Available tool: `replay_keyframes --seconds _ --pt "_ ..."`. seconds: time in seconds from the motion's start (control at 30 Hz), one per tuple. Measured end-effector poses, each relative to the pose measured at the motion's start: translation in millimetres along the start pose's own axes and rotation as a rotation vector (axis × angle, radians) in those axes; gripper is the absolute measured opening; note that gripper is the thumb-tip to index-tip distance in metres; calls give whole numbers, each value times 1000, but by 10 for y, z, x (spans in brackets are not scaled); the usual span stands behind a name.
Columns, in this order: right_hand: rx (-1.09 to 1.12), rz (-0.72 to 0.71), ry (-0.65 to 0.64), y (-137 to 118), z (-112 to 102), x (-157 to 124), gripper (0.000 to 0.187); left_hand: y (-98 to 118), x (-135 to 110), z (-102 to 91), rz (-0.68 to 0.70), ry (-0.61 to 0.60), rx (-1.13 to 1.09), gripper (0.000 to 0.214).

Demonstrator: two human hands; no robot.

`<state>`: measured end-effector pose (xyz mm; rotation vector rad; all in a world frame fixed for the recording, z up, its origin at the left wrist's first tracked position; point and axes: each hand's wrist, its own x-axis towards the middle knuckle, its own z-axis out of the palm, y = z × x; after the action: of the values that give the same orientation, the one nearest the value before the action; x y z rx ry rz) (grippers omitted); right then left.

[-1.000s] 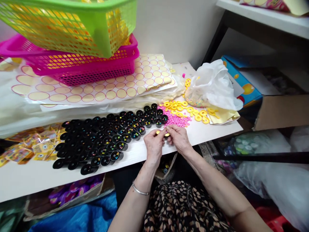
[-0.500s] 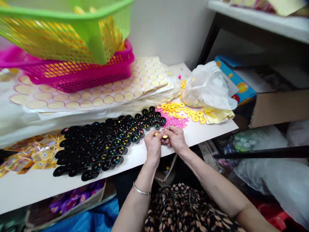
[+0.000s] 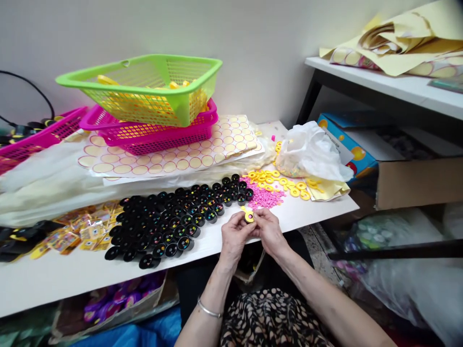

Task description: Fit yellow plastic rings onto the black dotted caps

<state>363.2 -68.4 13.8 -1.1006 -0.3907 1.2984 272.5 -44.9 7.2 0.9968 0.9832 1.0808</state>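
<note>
My left hand (image 3: 235, 233) and my right hand (image 3: 269, 231) meet at the table's front edge, both pinching a small yellow ring piece (image 3: 249, 215) between their fingertips. Just beyond them lies a patch of small pink beads (image 3: 264, 198) and a scatter of yellow rings (image 3: 285, 182). To the left, several black round caps (image 3: 170, 217) with coloured dots inside stand packed together on the white table (image 3: 54, 274).
A green basket (image 3: 144, 91) sits stacked in a pink basket (image 3: 159, 135) on sticker sheets (image 3: 173, 159) at the back. A white plastic bag (image 3: 311, 152) lies at right, a cardboard box (image 3: 415, 180) beyond it. Yellow packets (image 3: 79, 231) lie at left.
The head camera has tilted up, so the baskets and shelf show more fully. My hands have stayed together on the yellow ring piece, drawn slightly nearer the table edge.
</note>
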Motion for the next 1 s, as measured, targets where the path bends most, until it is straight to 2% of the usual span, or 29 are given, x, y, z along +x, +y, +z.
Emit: replay_keyframes --seconds 0.17,0.3,0.47,0.53,0.63,0.73,0.8,0.87,1.0 --pt "-15 92 -71 -132 -94 -156 25 4 -12 -75 58 -36 136 36" --pt "-74 108 -158 -174 -198 -187 31 32 -53 -102 98 -124 186 33" --pt "-287 4 -37 -211 -270 -64 42 127 -91 -137 212 -349 356 33" --pt "-335 57 -124 -262 -278 -30 42 169 -95 -155 254 -439 400 31" --pt "-302 201 -281 -352 -296 -23 43 223 -103 -194 263 -490 391 28" --pt "-178 336 -310 -391 -331 -51 43 260 -126 -242 258 -504 332 30" --pt "-111 381 -371 -382 -354 -84 35 272 -146 -267 260 -524 307 31" --pt "-52 412 -493 -358 -373 -124 31 276 -163 -279 259 -539 299 31" --pt "25 439 -665 -327 -422 -183 42 277 -185 -268 268 -587 331 33"
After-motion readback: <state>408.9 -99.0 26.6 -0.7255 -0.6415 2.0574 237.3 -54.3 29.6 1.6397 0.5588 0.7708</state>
